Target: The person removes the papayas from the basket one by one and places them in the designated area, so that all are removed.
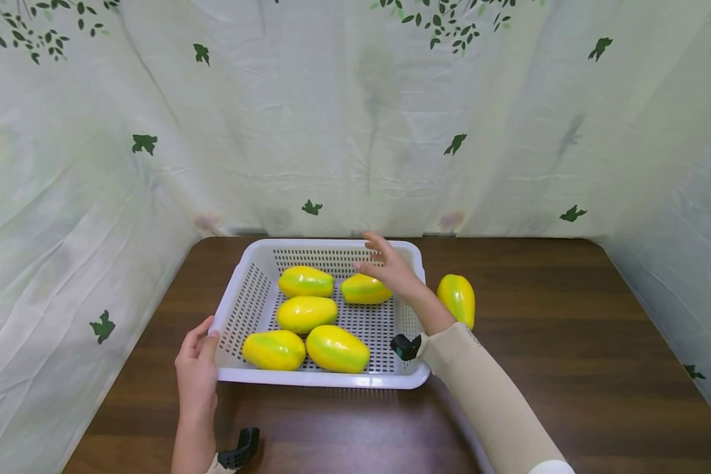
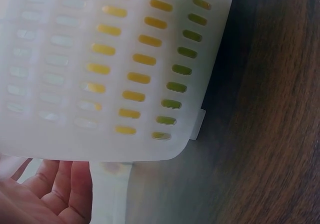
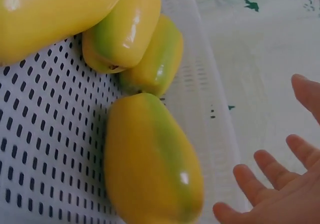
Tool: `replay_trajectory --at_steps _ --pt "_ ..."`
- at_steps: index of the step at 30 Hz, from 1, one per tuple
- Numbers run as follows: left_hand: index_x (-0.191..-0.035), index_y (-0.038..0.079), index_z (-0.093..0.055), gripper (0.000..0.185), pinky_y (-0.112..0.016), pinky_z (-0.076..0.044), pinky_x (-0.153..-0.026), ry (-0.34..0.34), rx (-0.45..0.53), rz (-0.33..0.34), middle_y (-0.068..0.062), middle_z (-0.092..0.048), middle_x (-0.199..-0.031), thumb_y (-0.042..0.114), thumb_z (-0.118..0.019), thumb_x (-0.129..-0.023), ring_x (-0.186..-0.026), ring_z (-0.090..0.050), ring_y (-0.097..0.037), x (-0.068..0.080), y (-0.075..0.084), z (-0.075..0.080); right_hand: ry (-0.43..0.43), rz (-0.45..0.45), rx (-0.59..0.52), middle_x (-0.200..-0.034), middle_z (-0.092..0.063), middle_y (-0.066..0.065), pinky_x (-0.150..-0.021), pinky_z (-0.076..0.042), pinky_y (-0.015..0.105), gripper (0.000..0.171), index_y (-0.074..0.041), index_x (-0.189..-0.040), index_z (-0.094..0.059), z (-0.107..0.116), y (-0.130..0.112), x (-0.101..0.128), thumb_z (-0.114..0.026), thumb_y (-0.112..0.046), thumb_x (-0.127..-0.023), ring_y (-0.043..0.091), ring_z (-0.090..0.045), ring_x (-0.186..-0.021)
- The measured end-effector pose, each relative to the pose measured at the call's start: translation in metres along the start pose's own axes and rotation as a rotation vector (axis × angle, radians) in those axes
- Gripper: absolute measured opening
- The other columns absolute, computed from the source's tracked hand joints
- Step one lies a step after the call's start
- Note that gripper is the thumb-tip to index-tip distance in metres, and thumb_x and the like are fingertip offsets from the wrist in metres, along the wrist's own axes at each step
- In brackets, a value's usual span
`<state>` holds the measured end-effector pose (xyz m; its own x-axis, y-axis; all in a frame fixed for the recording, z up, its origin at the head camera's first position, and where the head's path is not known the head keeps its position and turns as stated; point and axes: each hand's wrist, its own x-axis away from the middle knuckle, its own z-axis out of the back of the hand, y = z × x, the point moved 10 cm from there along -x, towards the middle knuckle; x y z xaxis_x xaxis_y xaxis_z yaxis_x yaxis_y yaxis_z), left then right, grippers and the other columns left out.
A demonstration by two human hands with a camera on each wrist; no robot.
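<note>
A white plastic basket (image 1: pixel 326 378) with slotted walls and floor stands on the table. Inside lie several glossy yellow papayas with green streaks, among them a front one (image 1: pixel 338 349) and a back right one (image 1: pixel 364 291). My left hand (image 1: pixel 197 368) grips the basket's left rim; the left wrist view shows its curled fingers (image 2: pixel 80 189) beside the basket's edge. Over the back right papaya hovers my right hand (image 1: pixel 394 268), fingers spread and holding nothing. In the right wrist view, that papaya (image 3: pixel 152 159) lies beside the basket wall, apart from the fingers.
One more papaya (image 1: pixel 457 299) lies on the brown wooden table (image 1: pixel 557 342), just right of the basket and partly behind my right forearm. A pale curtain (image 1: pixel 343 131) printed with leaves hangs behind the table and along both sides.
</note>
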<state>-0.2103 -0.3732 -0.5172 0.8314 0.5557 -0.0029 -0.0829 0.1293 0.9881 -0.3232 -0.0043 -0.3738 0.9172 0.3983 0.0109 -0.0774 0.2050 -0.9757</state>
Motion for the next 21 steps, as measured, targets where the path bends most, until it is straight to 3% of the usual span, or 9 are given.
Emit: replay_trajectory --at_steps 5,9,14,21 --pt "-0.127 0.031 -0.050 0.042 -0.018 -0.046 -0.072 -0.019 -0.002 -0.009 -0.005 -0.053 -0.120 0.046 -0.051 -0.087 -0.102 -0.050 -0.021 0.002 0.007 -0.002 0.052 -0.083 0.078 -0.143 -0.026 0.004 -0.098 -0.028 0.049 0.065 -0.024 -0.140 -0.028 0.004 0.039 -0.017 -0.062 -0.025 -0.085 0.029 -0.025 -0.128" --pt "-0.125 0.032 -0.051 0.042 -0.020 -0.045 -0.075 0.002 -0.004 -0.005 -0.002 -0.053 -0.120 0.047 -0.051 -0.086 -0.102 -0.050 -0.020 0.000 0.003 -0.001 0.046 -0.121 0.153 -0.144 -0.026 0.001 -0.101 -0.024 0.048 0.065 -0.024 -0.139 -0.031 0.004 0.048 -0.019 -0.064 -0.026 -0.084 0.026 -0.024 -0.129" --pt "-0.125 0.033 -0.051 0.042 -0.029 -0.044 -0.085 0.007 0.001 0.004 -0.001 -0.053 -0.121 0.048 -0.050 -0.086 -0.103 -0.050 -0.020 0.000 -0.001 0.000 -0.021 -0.166 0.237 -0.141 -0.032 0.001 -0.101 -0.025 0.047 0.062 -0.021 -0.136 -0.040 -0.004 0.057 -0.019 -0.068 -0.023 -0.080 0.026 -0.029 -0.126" --pt "-0.125 0.034 -0.051 0.042 -0.034 -0.043 -0.088 0.009 0.007 -0.007 0.001 -0.053 -0.121 0.048 -0.051 -0.086 -0.104 -0.050 -0.019 0.000 -0.002 0.000 -0.132 -0.204 0.310 -0.140 -0.035 0.001 -0.100 -0.026 0.045 0.060 -0.022 -0.134 -0.043 -0.019 0.066 -0.016 -0.069 -0.020 -0.080 0.022 -0.032 -0.124"
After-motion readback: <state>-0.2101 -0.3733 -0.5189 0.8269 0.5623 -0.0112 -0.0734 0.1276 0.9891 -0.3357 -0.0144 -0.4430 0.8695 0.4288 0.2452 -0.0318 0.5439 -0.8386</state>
